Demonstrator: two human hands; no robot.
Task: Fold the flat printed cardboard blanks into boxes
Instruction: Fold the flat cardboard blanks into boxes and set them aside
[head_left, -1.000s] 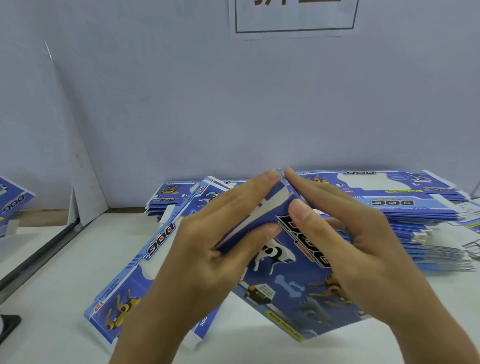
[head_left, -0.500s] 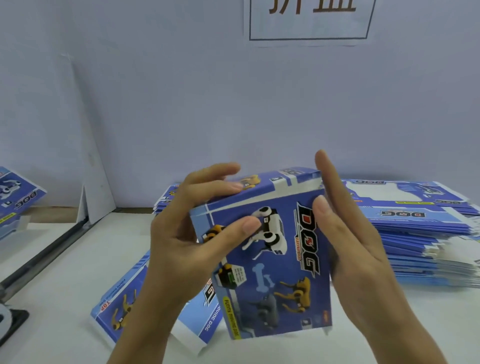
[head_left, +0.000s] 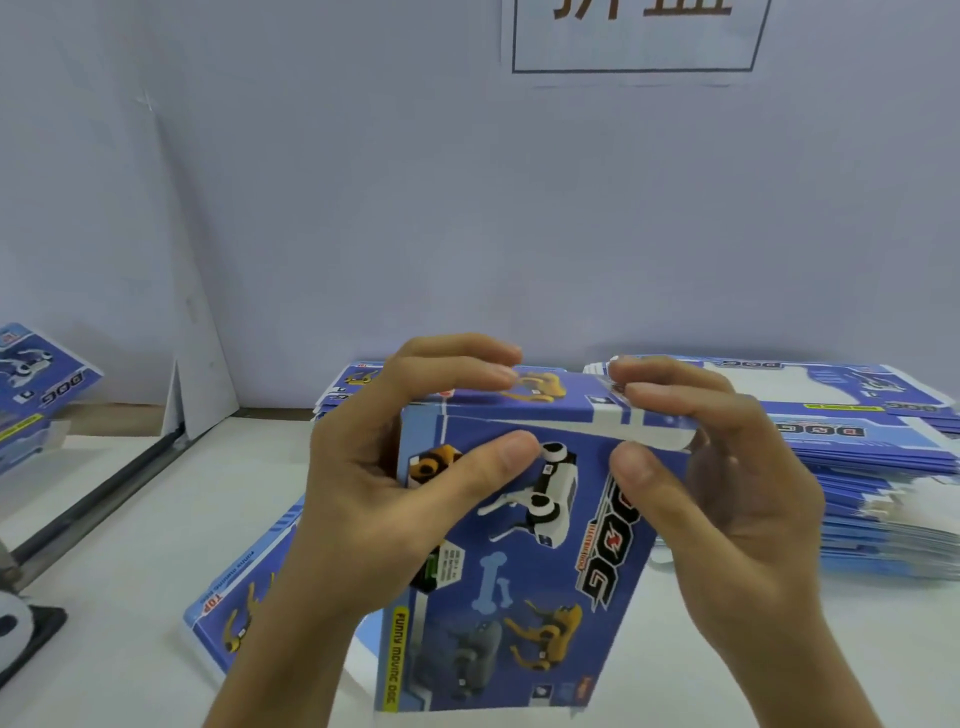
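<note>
A blue printed "DOG" box (head_left: 524, 566) stands upright in front of me, its front panel showing toy dogs and a bone. My left hand (head_left: 384, 499) grips its upper left side, thumb on the front panel and fingers curled over the top flap. My right hand (head_left: 722, 499) holds the upper right corner, thumb on the front and fingertips pinching the top flap's edge. A flat blank (head_left: 244, 597) lies on the table under and left of the box.
A tall stack of flat blue blanks (head_left: 872, 467) fills the right back of the white table (head_left: 130, 545); a smaller stack (head_left: 343, 389) sits behind my left hand. More printed blanks (head_left: 36, 384) lie far left beyond a white divider (head_left: 192, 364).
The box has been raised upright and squared. Both hands shifted to its top edge, fingers now curling over the top flap instead of lying along the sides.
</note>
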